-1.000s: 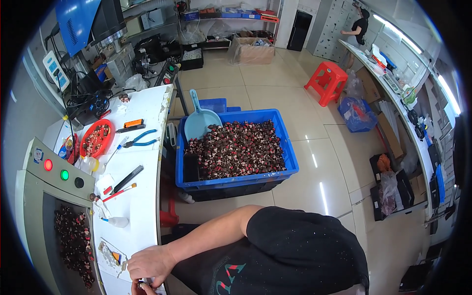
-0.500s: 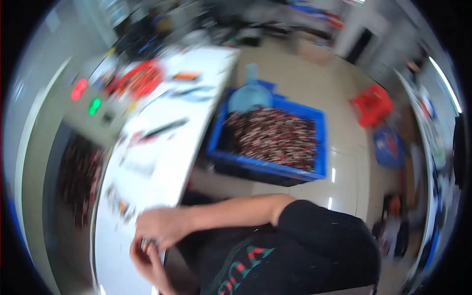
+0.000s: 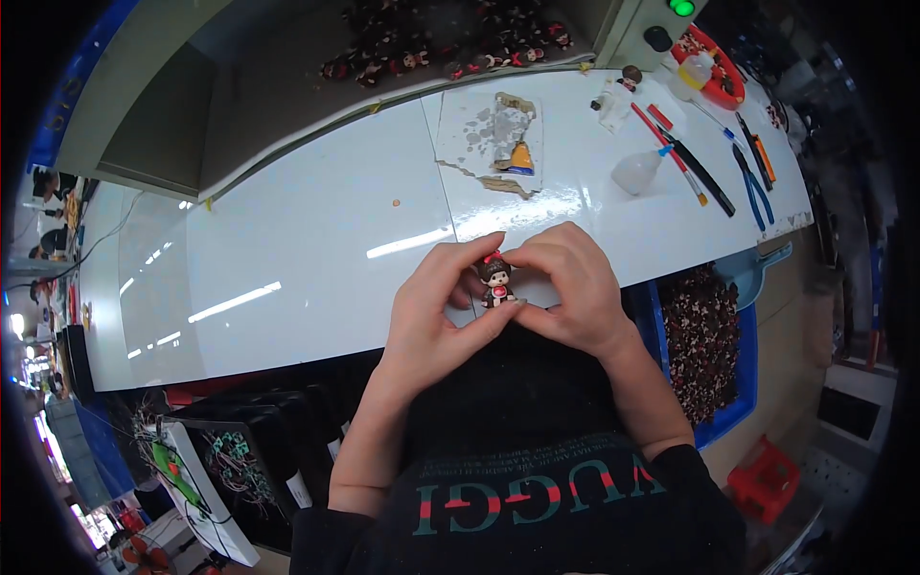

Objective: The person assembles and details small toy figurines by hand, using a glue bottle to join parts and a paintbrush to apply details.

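A small figurine (image 3: 497,282) with dark brown hair, a red bow, a pale face and a red bib is held upright above the front edge of the white worktable (image 3: 316,249). The fingers and thumb of my left hand (image 3: 429,302) are closed on its left side. From the other side, my right hand (image 3: 578,292) grips it, forefinger near the bow and thumb at the base. Its back is hidden from view.
Behind the table, several similar figurines (image 3: 489,65) lie in a recess. To the right are a squeeze bottle (image 3: 640,172), a black-handled tool (image 3: 704,180), blue pliers (image 3: 752,187) and a red basket (image 3: 730,84). A blue crate (image 3: 745,398) of small brown pieces stands below.
The view has swung left from the crate and floor to the worktable. Both hands were together earlier around something blurred; now the figurine shows clearly between them.
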A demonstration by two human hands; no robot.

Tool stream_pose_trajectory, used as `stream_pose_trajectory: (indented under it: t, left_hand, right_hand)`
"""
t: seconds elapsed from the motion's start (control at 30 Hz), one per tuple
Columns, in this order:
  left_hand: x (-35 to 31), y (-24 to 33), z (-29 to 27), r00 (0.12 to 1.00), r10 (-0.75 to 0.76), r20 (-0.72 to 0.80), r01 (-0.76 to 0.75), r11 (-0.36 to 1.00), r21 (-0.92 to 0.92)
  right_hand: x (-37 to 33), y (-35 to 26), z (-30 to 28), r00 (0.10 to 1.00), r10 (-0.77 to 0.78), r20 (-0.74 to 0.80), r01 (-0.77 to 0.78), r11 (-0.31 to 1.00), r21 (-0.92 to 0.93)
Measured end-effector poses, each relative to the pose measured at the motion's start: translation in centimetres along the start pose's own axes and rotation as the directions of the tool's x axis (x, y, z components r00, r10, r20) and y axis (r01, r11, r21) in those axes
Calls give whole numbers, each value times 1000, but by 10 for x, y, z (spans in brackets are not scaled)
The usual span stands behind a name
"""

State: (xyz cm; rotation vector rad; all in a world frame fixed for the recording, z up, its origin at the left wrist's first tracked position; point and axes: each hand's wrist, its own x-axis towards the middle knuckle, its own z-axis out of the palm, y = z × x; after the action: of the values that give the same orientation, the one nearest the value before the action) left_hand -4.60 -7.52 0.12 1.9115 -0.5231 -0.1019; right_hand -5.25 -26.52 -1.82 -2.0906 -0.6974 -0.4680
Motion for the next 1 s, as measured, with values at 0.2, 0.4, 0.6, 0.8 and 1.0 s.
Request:
stream_pose_trajectory:
  t: [0.2, 0.4, 0.6, 0.8, 1.0]
  left_hand:
    - [-1, -6, 5, 1000, 9, 8, -8, 999, -45]
    - [12, 3, -18, 1000, -15, 28, 17, 997, -69]
    - [9, -4, -24, 1000, 0, 24, 2, 996, -92]
    - [8, -8, -26, 1000, 10, 10, -9, 993, -114]
    - [7, -9, -29, 1000, 8, 22, -5, 994, -109]
  right_hand:
    - [-10, 7, 4, 999, 26, -44, -25, 1000, 17]
    - [16, 3, 7, 999, 7, -47, -7, 1000, 8]
    - [18, 3, 14, 1000, -22, -23, 22, 1000, -15]
    - [18, 4, 20, 998, -40, -51, 39, 999, -7]
    - [18, 3, 22, 998, -47, -29, 47, 999, -25]
